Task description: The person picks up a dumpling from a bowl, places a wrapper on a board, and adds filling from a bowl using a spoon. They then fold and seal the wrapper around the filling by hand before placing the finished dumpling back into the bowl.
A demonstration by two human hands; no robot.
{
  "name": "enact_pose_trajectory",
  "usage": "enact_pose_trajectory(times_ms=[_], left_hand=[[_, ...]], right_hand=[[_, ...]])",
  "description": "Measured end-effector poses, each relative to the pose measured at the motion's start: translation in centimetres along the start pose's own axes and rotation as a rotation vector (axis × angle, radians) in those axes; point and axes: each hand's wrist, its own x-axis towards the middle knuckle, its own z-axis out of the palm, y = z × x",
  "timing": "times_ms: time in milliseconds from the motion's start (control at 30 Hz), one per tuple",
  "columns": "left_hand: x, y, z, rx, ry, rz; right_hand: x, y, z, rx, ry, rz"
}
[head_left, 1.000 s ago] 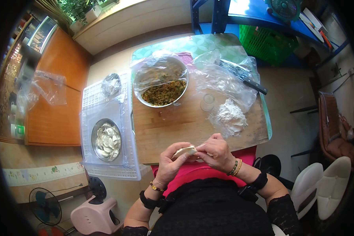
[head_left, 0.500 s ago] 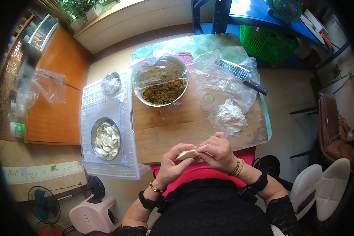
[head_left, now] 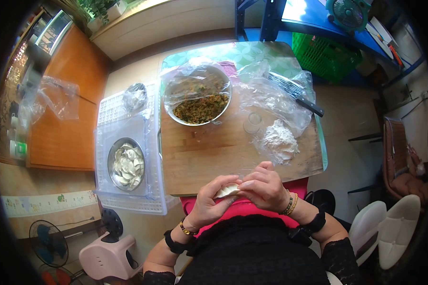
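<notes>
A small white dumpling (head_left: 227, 190) is held between both hands above the near edge of the wooden board (head_left: 199, 164). My left hand (head_left: 211, 199) has its fingers and thumb closed round the dumpling's left part. The fingertips of my right hand (head_left: 265, 188) pinch its right end. Beyond them stands a white bowl (head_left: 230, 97) with chopped brown-green filling (head_left: 199, 109), partly covered by clear plastic. White flour (head_left: 280, 141) lies in a heap on the board, with a small glass (head_left: 253, 122) to its left. At the left, a metal bowl (head_left: 110, 164) holds several folded dumplings (head_left: 129, 164).
A knife with a black handle (head_left: 310, 105) lies on crumpled plastic (head_left: 271, 102) at the board's back right. White plastic trays (head_left: 158, 194) are left of the board. A green basket (head_left: 323, 57) stands beyond, under a blue shelf. A pink stool (head_left: 107, 259) is at lower left.
The view has shifted slightly. Both hands remain on the dumpling, and more of its pale surface now shows between the fingers.
</notes>
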Motion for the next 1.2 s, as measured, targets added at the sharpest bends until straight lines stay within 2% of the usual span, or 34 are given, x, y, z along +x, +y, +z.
enact_pose_trajectory(times_ms=[333,367,433,567,633,700,767,833,900,967,1100,1200], left_hand=[[-0.2,-0.2,-0.4,0.073,-0.028,-0.026],[-0.2,-0.2,-0.3,0.072,-0.028,-0.027],[-0.1,-0.2,-0.3,0.02,-0.109,-0.114],[-0.1,-0.1,-0.2,-0.013,-0.129,-0.158],[-0.2,-0.2,-0.3,-0.201,-0.117,-0.301],[-0.3,-0.9,-0.7,-0.152,-0.1,-0.248],[-0.4,-0.8,-1.2,-0.101,-0.086,-0.193],[-0.4,-0.1,-1.7,-0.297,-0.047,-0.319],[-0.7,-0.2,-2.0,-0.332,-0.032,-0.315],[-0.9,-0.1,-1.9,-0.392,0.004,-0.277],[-1.1,-0.3,-1.7,-0.331,-0.018,-0.226],[-1.2,-0.1,-1.7,-0.289,-0.03,-0.185]], right_hand=[[1.2,-1.3,-0.3,-0.095,0.018,0.026],[1.3,-1.1,-0.3,-0.074,-0.027,-0.01],[1.2,-1.0,0.0,-0.052,-0.074,-0.047],[0.5,-0.3,1.0,-0.055,-0.112,-0.079],[0.5,-0.4,0.9,-0.041,-0.128,-0.077],[0.8,-0.8,0.4,0.068,-0.144,0.108],[0.3,-0.5,-0.2,0.062,-0.122,0.142],[-0.7,0.1,-0.5,-0.006,-0.165,0.247],[-1.4,0.3,-0.5,-0.026,-0.181,0.25],[-1.5,0.0,-0.7,0.011,-0.289,0.309],[-1.0,-0.1,-0.4,0.051,-0.252,0.224],[-1.3,0.2,-0.1,-0.043,-0.255,0.112]])
